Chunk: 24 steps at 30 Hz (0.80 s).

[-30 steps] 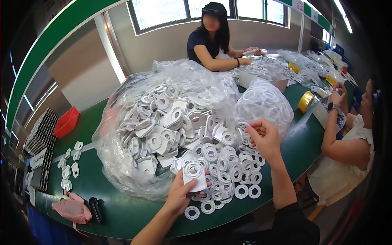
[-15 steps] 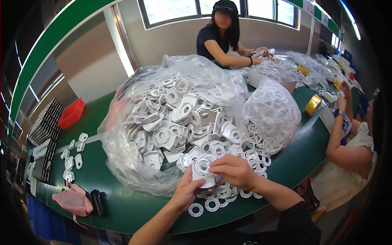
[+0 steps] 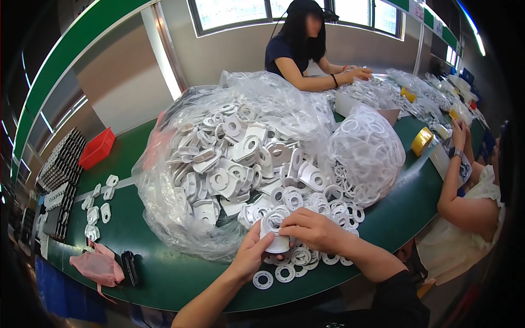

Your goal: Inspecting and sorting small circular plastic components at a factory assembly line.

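Note:
My left hand grips a white plastic bracket with a rounded top and a round hole. On its face lies a flat white ring. My right hand pinches the ring's right edge with thumb and fingertips against the bracket. Just beyond my hands, a big clear plastic bag lies open, heaped with similar white brackets. Loose white rings are scattered beneath and to the right of my hands. A clear bag full of larger-looking white rings rests right of the heap.
A red bin, stacked black trays and several separate brackets occupy the left of the green table. A pink pouch and black case lie near its edge. Co-workers sit opposite and right, near yellow tape.
My right fingers have moved slightly down and inward on the ring over the bracket. The person opposite has turned their head to the right, and the right-hand person's hands have shifted.

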Each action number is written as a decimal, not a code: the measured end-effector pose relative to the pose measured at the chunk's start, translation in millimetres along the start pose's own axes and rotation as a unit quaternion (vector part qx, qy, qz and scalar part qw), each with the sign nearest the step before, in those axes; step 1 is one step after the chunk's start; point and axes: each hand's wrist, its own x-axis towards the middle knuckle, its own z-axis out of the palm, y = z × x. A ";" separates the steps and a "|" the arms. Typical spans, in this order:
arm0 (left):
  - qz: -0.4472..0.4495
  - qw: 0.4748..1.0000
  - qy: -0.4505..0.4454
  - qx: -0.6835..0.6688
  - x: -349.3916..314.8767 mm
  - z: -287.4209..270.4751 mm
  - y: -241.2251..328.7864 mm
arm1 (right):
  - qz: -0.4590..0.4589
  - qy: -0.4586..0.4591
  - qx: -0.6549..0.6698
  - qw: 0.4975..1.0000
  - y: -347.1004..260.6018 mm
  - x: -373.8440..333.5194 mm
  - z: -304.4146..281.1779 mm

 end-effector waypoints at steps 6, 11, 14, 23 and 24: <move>0.020 0.998 -0.002 0.066 -0.1 5.1 -0.1 | -0.008 -0.017 0.019 1.000 0.0 -3.3 -5.1; 0.087 0.988 -0.007 0.129 0.3 3.9 -5.9 | 0.103 0.106 0.084 0.985 -8.7 1.4 0.0; 0.050 0.975 -0.029 0.213 -5.4 11.6 -0.3 | 0.214 0.097 0.138 0.962 -9.7 -1.2 -2.7; 0.173 0.847 0.003 0.503 -12.0 16.8 13.1 | 0.224 0.026 0.242 0.944 -2.5 -1.1 -9.1; 0.174 0.847 0.003 0.503 -12.5 17.6 13.6 | 0.224 0.021 0.257 0.940 -2.7 -1.1 -9.5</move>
